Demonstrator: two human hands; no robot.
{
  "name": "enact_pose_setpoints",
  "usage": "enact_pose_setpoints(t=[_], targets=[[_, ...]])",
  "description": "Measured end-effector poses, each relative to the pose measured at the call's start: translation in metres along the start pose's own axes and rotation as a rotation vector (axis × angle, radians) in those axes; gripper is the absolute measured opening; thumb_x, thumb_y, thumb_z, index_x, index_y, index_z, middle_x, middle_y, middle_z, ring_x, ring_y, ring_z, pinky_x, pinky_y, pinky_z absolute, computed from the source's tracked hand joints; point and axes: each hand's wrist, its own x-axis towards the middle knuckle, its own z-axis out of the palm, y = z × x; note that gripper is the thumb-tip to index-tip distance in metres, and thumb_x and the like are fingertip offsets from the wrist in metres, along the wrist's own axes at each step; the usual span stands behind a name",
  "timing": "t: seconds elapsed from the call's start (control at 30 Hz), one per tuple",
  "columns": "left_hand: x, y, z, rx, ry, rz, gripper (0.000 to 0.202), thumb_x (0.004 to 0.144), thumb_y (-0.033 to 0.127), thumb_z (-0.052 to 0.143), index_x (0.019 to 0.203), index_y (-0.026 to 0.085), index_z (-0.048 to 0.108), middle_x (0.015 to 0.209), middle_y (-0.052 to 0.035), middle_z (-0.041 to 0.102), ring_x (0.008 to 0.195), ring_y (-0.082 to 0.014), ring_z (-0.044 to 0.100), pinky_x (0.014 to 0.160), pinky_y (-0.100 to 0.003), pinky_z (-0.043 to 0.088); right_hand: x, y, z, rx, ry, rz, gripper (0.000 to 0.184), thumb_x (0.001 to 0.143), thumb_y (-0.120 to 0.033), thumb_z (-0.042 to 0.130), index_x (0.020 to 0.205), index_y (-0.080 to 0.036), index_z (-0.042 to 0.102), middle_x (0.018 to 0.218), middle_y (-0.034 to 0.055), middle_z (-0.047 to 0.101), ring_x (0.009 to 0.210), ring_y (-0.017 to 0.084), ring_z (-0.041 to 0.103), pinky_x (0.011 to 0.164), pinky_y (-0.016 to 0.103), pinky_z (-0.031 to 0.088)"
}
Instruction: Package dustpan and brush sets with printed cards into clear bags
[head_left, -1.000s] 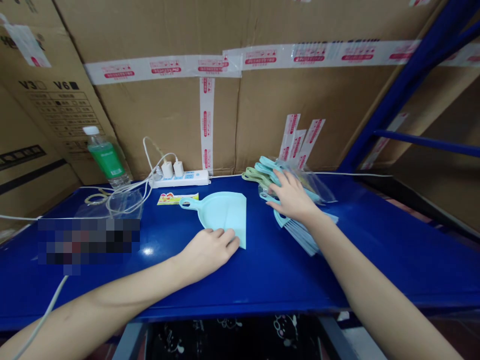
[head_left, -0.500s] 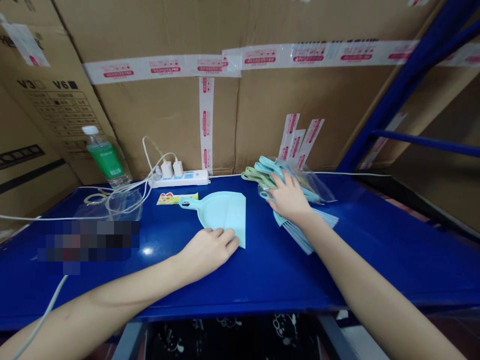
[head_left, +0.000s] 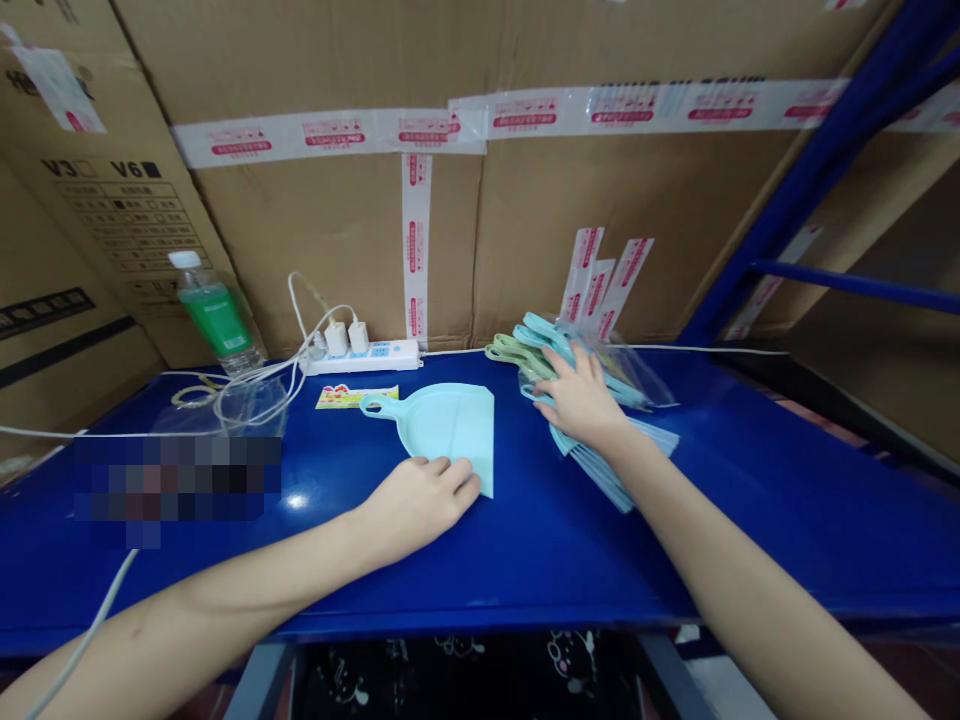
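A light blue dustpan (head_left: 450,420) lies flat on the blue table, its looped handle pointing left. Bent fingers of my left hand (head_left: 420,495) are closed over its near edge; the thumb is hidden. To the right, my right hand (head_left: 581,400) rests with spread fingers on top of a hand brush (head_left: 600,475), whose pale blue bristles point toward me. Part of that brush's handle is hidden under the palm. Just behind the fingers lie several blue looped handles (head_left: 540,325) and green looped handles (head_left: 514,350), partly in a clear plastic bag (head_left: 637,370).
A white power strip (head_left: 367,357) with plugged-in chargers and tangled white cables (head_left: 255,400) sits at the back left. Beside it leans a green-labelled bottle (head_left: 214,315). A small colourful packet (head_left: 356,397) lies behind the dustpan handle. Cardboard (head_left: 315,230) walls the back; a blue frame (head_left: 795,170) stands right.
The whole view has shifted very slightly. Both hands stay in place, the left at the dustpan's edge and the right on the brush.
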Motion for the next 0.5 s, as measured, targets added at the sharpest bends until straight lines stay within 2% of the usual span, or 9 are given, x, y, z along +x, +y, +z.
enact_pose_setpoints(t=[0.3, 0.5], targets=[[-0.0008, -0.0001, 0.0018, -0.021, 0.03, 0.002, 0.023, 0.088, 0.004, 0.041, 0.103, 0.013, 0.055, 0.088, -0.0064, 0.059, 0.072, -0.0177, 0.062, 0.056, -0.028, 0.052, 0.0006, 0.0024, 0.0046, -0.011, 0.079, -0.02, 0.019, 0.077, -0.023, 0.056, 0.089, -0.024, 0.071, 0.132, 0.0107, 0.051, 0.126, 0.043, 0.036, 0.098, 0.067, 0.03], [-0.0005, 0.0003, 0.0001, 0.016, -0.001, 0.008, 0.023, 0.089, 0.005, 0.043, 0.107, 0.013, 0.055, 0.091, -0.0061, 0.06, 0.071, -0.017, 0.063, 0.057, -0.028, 0.053, 0.002, -0.0007, 0.0047, -0.065, 0.044, -0.025, 0.022, 0.077, -0.021, 0.054, 0.087, -0.022, 0.074, 0.132, 0.0118, 0.052, 0.126, 0.043, 0.037, 0.098, 0.067, 0.03]])
